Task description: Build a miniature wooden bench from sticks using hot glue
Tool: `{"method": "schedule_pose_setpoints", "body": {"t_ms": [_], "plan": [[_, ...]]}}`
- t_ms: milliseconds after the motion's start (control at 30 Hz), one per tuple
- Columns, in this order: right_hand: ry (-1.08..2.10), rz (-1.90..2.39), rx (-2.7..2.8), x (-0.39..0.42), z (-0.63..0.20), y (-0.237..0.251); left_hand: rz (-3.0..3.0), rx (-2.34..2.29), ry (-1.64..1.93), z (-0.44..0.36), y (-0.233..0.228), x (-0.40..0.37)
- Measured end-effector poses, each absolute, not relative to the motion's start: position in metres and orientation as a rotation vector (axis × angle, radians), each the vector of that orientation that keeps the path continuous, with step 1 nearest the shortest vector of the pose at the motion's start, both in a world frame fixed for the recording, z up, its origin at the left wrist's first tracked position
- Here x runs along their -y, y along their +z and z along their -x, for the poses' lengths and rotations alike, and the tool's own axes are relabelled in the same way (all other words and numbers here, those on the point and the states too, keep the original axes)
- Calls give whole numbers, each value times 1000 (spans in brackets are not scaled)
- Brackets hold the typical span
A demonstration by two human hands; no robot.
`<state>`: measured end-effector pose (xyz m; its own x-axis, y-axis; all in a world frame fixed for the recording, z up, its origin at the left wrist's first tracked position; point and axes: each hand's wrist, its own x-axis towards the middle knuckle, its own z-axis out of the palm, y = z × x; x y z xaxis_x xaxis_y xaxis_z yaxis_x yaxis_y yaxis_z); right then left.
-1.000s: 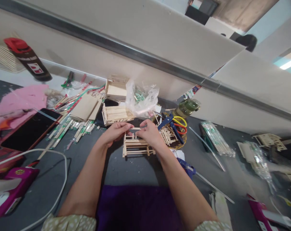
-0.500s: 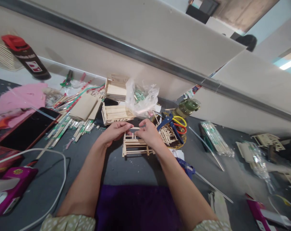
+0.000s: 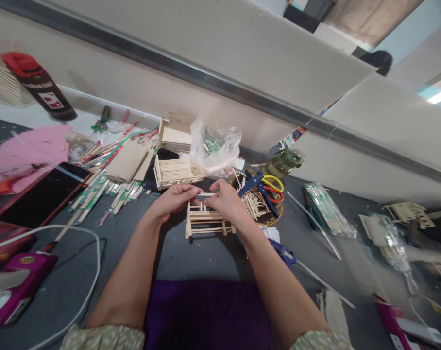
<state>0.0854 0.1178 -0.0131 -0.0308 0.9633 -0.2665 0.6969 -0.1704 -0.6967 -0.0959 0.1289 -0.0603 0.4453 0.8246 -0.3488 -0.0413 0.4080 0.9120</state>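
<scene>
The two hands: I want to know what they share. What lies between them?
In the head view, a short pale stick spans the gap between the left hand and right hand, pinched at each end, just above the small wooden frame.

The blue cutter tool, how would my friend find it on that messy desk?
Start at both hands meeting mid-desk over a little wooden stick frame. Just right of them sits a pile of stick offcuts. The blue cutter lies on it, beside yellow-and-orange scissors; only it has solid blue handles.
</scene>
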Motion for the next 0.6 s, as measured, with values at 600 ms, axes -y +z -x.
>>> {"method": "schedule_pose_setpoints", "body": {"t_ms": [600], "plan": [[1025,1908,1741,-115,-83,-14,-950,-914,643,96,-61,-130]]}}
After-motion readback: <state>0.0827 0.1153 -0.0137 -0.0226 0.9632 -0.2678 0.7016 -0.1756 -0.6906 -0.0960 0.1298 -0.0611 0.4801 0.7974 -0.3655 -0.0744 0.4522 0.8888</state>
